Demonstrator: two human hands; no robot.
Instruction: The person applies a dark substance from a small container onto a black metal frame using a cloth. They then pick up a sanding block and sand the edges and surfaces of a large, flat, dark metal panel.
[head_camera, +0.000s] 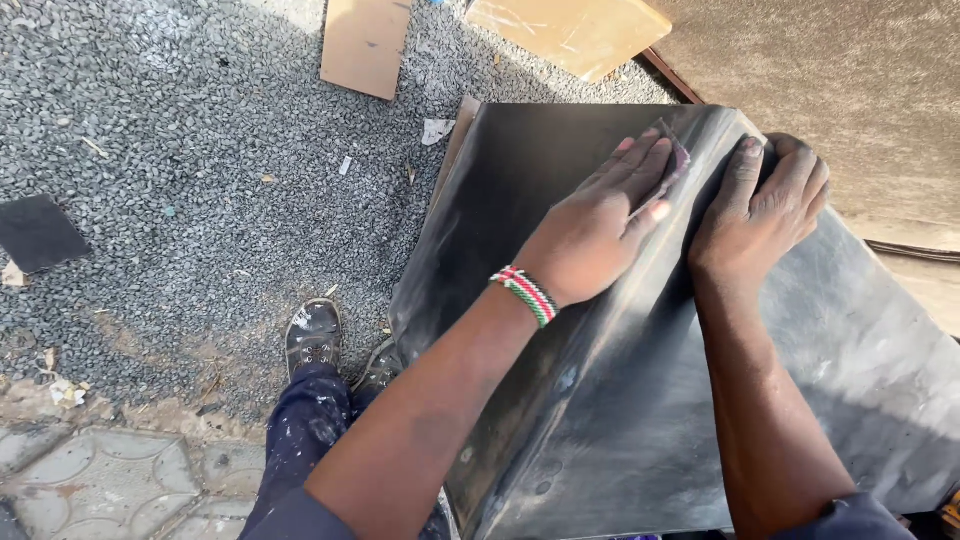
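Observation:
A large black panel (560, 160), dull with sanding dust, stands tilted on the gravel in front of me. My left hand (595, 225), with a striped bead bracelet at the wrist, lies flat on the panel's upper part and presses a small piece of sandpaper (677, 160) under its fingers. My right hand (765, 205) rests just to the right, its fingers curled over the panel's top edge. Both forearms stretch up from the bottom of the view.
Grey gravel (180, 150) covers the ground at left. Two cardboard pieces (365, 40) lie at the top, a dark square sheet (38, 232) at far left. My paint-spattered shoes (312, 335) stand beside the panel. Patterned paving (100, 485) fills the lower left.

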